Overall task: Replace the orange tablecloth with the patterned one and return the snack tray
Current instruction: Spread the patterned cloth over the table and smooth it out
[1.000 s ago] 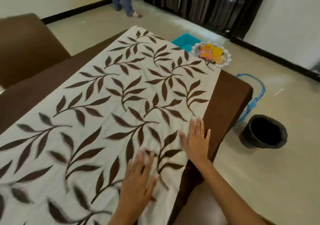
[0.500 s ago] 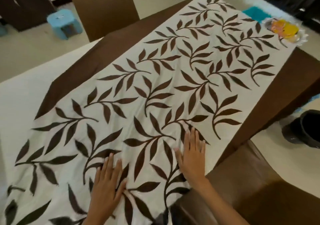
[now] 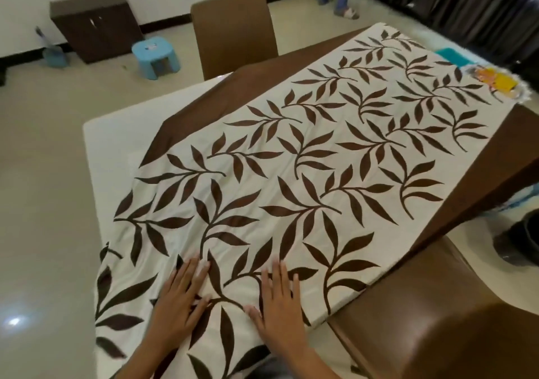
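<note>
- Left hand (image 3: 177,297) flat, fingers spread, pressing the white cloth with brown leaf print (image 3: 291,180) near its close edge.
- Right hand (image 3: 278,300) just beside it, same deal: palm down, fingers straight on the fabric.
- Cloth lying across the white desk (image 3: 116,133), brown border toward the far side.
- Silver scalloped snack tray with yellow and orange packets (image 3: 495,82) sitting at the far right corner, well apart from both hands.
- Brown leather chair (image 3: 233,28) across the desk.
</note>
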`<state>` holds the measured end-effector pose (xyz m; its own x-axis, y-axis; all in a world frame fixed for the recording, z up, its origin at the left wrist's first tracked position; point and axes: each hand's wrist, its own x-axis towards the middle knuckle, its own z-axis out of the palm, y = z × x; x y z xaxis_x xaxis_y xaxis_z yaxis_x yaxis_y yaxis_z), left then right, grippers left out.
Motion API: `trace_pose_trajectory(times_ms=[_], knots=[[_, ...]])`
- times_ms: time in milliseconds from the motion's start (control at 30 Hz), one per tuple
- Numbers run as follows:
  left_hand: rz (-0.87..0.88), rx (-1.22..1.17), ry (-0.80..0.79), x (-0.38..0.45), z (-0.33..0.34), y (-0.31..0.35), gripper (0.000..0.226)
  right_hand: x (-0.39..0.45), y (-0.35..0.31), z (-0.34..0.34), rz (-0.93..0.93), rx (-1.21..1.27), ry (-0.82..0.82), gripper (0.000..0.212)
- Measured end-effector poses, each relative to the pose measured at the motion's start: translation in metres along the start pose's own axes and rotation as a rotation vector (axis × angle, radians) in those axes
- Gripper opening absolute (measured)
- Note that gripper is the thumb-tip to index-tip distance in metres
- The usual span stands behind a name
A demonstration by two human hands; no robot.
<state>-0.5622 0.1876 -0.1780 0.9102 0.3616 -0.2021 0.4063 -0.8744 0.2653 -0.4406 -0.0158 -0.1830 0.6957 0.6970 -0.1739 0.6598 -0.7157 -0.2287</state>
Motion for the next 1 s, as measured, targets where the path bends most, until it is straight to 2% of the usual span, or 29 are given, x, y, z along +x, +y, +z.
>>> trace_pose_trajectory(times_ms=[133,200,333,433,500,600,767,867,1000], knots=[[0.071,0.051,0.015,0.008,-0.009,-0.02,0.069,-0.014,-0.044,0.002,-0.134,-0.028,0.001,0.064],[0.111,0.076,0.001,0.006,-0.013,-0.028,0.074,-0.025,-0.066,0.006,-0.17,0.032,-0.007,0.057],[0.122,0.128,-0.069,-0.005,-0.018,-0.034,0.078,-0.045,-0.099,0.01,-0.093,0.133,-0.039,0.053],[0.135,0.138,-0.186,-0.021,-0.024,-0.04,0.065,-0.055,-0.114,0.007,-0.066,0.244,-0.066,0.046],[0.164,0.102,-0.219,-0.031,-0.032,-0.046,0.057,-0.053,-0.123,-0.003,-0.019,0.358,-0.004,0.035],[0.174,-0.038,-0.165,-0.04,-0.043,-0.052,0.05,-0.044,-0.14,-0.021,0.116,0.528,0.081,0.028],[0.179,-0.198,-0.059,-0.031,-0.062,-0.073,0.045,-0.014,-0.179,-0.032,0.264,0.622,0.22,0.023],[0.189,-0.195,-0.042,-0.015,-0.079,-0.103,0.047,0.02,-0.209,-0.036,0.314,0.644,0.245,0.02],[0.233,-0.123,-0.001,0.013,-0.106,-0.166,0.048,0.079,-0.255,-0.039,0.395,0.649,0.359,0.019]])
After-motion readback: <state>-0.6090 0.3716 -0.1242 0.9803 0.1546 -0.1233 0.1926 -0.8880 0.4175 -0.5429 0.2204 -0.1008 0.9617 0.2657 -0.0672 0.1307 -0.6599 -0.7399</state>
